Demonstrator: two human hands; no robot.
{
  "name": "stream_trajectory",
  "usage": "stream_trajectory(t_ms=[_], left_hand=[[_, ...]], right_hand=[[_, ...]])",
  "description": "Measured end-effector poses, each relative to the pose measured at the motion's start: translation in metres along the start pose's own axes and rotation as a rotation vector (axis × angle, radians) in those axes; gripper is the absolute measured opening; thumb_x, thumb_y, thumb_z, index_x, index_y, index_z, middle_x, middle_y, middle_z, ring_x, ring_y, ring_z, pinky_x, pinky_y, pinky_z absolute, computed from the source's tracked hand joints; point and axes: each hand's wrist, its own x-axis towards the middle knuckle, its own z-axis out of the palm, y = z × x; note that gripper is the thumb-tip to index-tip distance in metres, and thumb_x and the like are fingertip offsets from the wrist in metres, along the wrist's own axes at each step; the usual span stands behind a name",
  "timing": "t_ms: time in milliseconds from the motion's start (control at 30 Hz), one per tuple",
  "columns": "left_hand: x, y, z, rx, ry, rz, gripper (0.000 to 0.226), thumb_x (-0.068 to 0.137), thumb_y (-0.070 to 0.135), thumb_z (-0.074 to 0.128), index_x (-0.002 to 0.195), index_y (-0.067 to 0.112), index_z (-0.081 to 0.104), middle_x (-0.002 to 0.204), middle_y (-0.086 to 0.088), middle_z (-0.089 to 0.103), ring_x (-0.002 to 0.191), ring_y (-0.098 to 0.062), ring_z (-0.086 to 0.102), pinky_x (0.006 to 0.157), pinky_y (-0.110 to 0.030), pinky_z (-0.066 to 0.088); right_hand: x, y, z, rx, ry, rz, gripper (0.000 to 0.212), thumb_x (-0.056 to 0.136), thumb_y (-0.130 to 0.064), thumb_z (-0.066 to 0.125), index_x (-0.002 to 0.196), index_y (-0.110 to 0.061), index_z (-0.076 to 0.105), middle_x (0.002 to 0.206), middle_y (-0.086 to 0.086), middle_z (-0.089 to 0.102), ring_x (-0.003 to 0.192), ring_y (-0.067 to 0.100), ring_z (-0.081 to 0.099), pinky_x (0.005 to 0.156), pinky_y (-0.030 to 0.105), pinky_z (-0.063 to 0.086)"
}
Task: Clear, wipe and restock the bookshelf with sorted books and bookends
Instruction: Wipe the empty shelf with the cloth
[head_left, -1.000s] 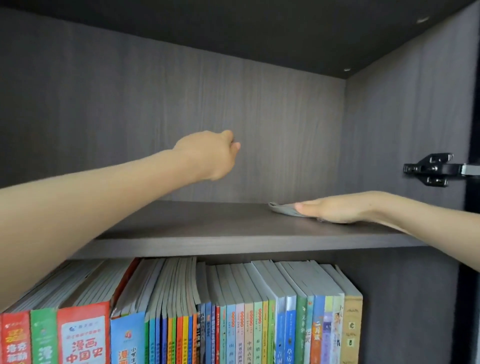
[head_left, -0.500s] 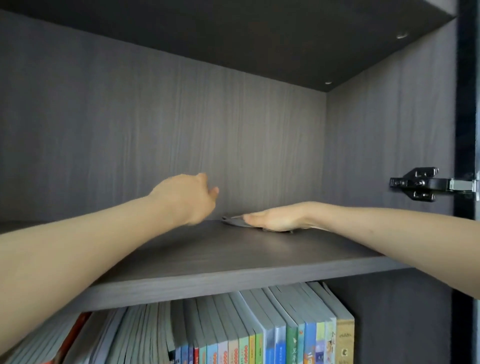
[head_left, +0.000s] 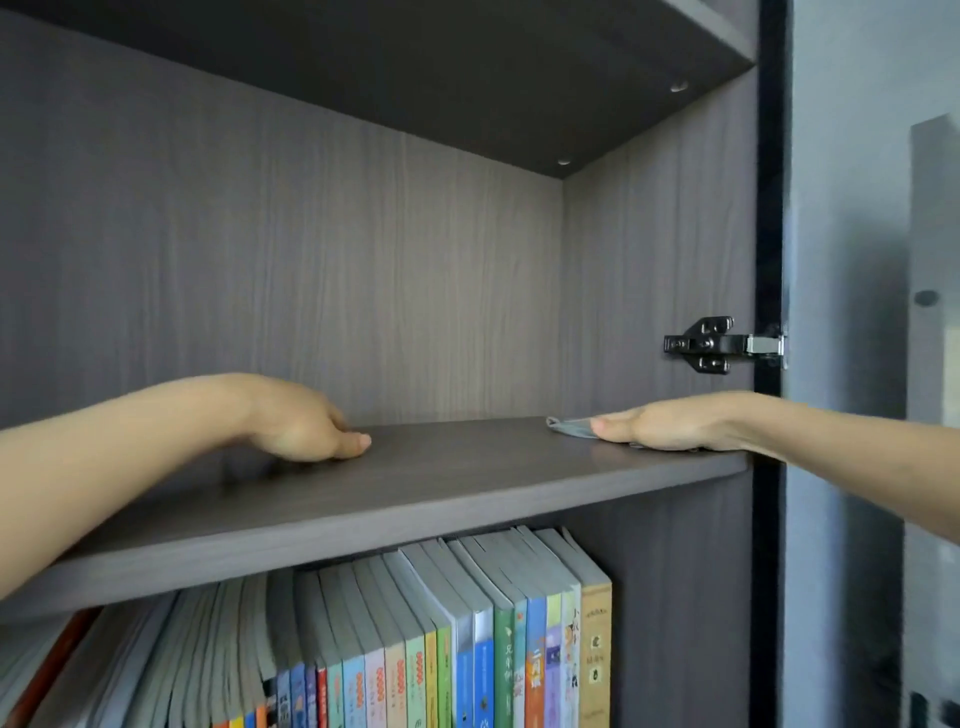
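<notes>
Upper shelf (head_left: 467, 488): grey-brown wood-grain board, same finish as the back panel (head_left: 311, 260) and the right side wall (head_left: 660, 249). Its front edge runs slanted across the view, lower at the left.

Cloth (head_left: 569, 427): grey, thin, lying flat on the shelf at the right end, near the back right corner. Only its left end shows, poking out past the fingertips; the rest is under the hand.

Books (head_left: 467, 649): a packed row on the level below, spines out, mostly upright, in blue, green, orange and tan. The ones to the left lean and blur. The last tan spine stands just short of the right side wall.

Room: the wood grain shows in a wide stretch of board between the two hands. The underside of the board above (head_left: 415, 88) sits high over them. A black hinge (head_left: 711, 345) is fixed to the side wall above the right wrist, and the door (head_left: 857, 364) stands open beyond it.

Right hand (head_left: 670, 428): palm down, fingers straight and together, pressed flat on the cloth, pointing left. The forearm comes in from the right over the shelf's front corner.

Left hand (head_left: 301, 426): rests on the shelf at mid-depth, well apart from the cloth, knuckles up, fingers loosely bent down to the board, thumb tip forward. Nothing seen in its grip. The forearm reaches in from the lower left.
</notes>
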Motion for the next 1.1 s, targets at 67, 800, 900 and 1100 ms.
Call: stream_trajectory(t_ms=[67, 800, 900, 1100], left_hand=[[-0.002, -0.004, -0.007, 0.035, 0.041, 0.007, 0.048, 0.101, 0.046, 0.033, 0.127, 0.014, 0.059, 0.116, -0.002, 0.064, 0.105, -0.019, 0.059, 0.085, -0.024, 0.044], [-0.147, -0.214, -0.004, 0.457, 1.177, -0.325, 0.028, 0.075, 0.016, 0.051, 0.09, 0.01, 0.073, 0.086, -0.014, 0.068, 0.077, -0.035, 0.063, 0.079, -0.043, 0.051], [-0.151, -0.237, -0.01, 0.499, 1.112, -0.43, 0.026, 0.07, 0.012, 0.068, 0.096, 0.012, 0.075, 0.108, -0.02, 0.068, 0.105, -0.038, 0.062, 0.104, -0.054, 0.037], [-0.145, -0.276, -0.012, 0.265, 1.334, -0.533, 0.039, 0.093, 0.021, 0.051, 0.131, 0.017, 0.056, 0.136, -0.018, 0.054, 0.133, -0.036, 0.042, 0.115, -0.051, 0.017]], right_hand=[[-0.028, 0.01, 0.002, 0.031, 0.022, -0.022, 0.03, 0.1, -0.051, 0.033, 0.127, -0.056, 0.043, 0.14, -0.023, 0.043, 0.126, 0.004, 0.044, 0.113, 0.027, 0.03], [0.113, -0.368, -0.028, -0.034, 1.028, -0.982, 0.047, 0.104, -0.02, 0.031, 0.15, -0.009, 0.025, 0.157, 0.015, 0.018, 0.147, 0.028, 0.015, 0.119, 0.034, 0.004], [0.134, -0.41, -0.026, -0.353, 1.071, -0.906, 0.049, 0.105, -0.027, 0.025, 0.152, -0.014, 0.019, 0.16, 0.013, 0.01, 0.148, 0.029, 0.006, 0.119, 0.04, -0.001], [0.161, -0.445, 0.023, -0.524, 1.35, -0.942, 0.057, 0.095, -0.041, 0.025, 0.141, -0.014, 0.047, 0.146, 0.017, 0.043, 0.137, 0.045, 0.032, 0.114, 0.057, 0.015]])
